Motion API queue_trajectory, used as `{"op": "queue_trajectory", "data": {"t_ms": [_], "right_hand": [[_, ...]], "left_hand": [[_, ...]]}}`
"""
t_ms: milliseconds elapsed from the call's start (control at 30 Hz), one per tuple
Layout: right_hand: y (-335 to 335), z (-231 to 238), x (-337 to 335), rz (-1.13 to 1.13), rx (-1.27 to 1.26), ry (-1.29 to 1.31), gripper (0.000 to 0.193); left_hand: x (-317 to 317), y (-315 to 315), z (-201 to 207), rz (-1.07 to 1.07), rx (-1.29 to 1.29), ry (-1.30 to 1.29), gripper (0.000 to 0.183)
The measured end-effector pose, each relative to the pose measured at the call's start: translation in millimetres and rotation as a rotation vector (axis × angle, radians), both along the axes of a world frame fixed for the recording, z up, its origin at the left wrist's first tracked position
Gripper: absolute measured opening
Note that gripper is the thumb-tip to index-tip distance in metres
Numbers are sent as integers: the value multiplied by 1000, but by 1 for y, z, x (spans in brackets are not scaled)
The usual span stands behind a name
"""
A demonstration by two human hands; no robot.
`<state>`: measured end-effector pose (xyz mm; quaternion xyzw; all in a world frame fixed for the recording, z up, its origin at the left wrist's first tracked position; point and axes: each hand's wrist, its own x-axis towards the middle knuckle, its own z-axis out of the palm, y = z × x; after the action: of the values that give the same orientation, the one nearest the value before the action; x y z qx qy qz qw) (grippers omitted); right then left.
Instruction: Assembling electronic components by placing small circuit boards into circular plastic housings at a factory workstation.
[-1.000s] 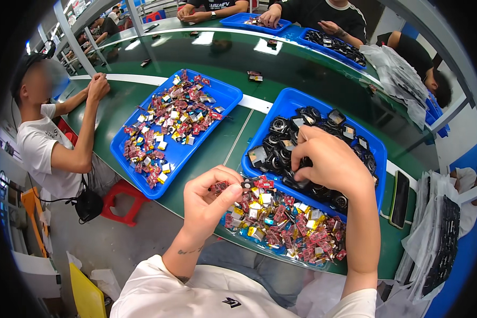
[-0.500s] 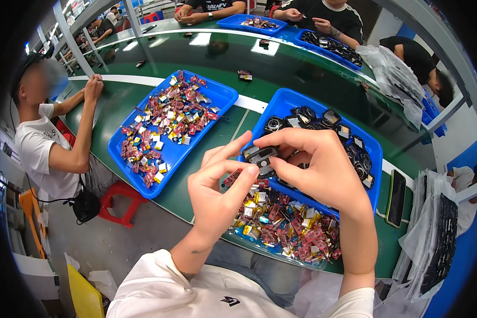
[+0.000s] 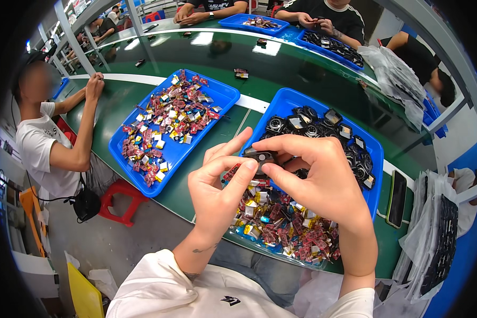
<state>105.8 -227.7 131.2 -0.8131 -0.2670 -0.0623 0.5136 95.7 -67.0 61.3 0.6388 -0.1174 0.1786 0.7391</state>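
A small dark watch case (image 3: pixel 262 157) is between my hands, above the near end of the blue tray of watch cases. My right hand (image 3: pixel 315 169) grips it between thumb and fingers, with some fingers hidden behind. My left hand (image 3: pixel 220 183) pinches the case's left end with thumb and forefinger; its other fingers point up and away. Below my hands lies a clear tray heaped with small red circuit boards (image 3: pixel 281 228) joined to silver and yellow battery cells. Behind the case stands the blue tray (image 3: pixel 376 153), full of black watch cases (image 3: pixel 312 130).
Another blue tray (image 3: pixel 229 98) of boards and cells is at the left. A phone (image 3: pixel 396 199) lies at the right, beside stacked black parts in plastic wrap (image 3: pixel 440 233). A co-worker (image 3: pixel 50 138) sits at the left; others work across the green bench (image 3: pixel 196 61). A red stool (image 3: pixel 121 204) stands below.
The watch case has turned in my fingers, and my left thumb and forefinger have closed together at its end. Across the bench, a co-worker's hands have come together.
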Motion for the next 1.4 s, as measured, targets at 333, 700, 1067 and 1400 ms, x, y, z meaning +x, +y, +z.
{"op": "queue_trajectory", "data": {"t_ms": [333, 700, 1067, 1400], "right_hand": [[7, -6, -1, -72, 8, -60, 17], [6, -1, 1, -116, 279, 168, 14], [5, -3, 2, -110, 201, 178, 21], [9, -5, 0, -99, 134, -171, 13]], "left_hand": [[-1, -2, 2, 68, 46, -25, 6], [-9, 3, 4, 118, 1, -92, 7], [-11, 12, -2, 129, 189, -122, 8], [-15, 10, 2, -294, -394, 180, 10]]}}
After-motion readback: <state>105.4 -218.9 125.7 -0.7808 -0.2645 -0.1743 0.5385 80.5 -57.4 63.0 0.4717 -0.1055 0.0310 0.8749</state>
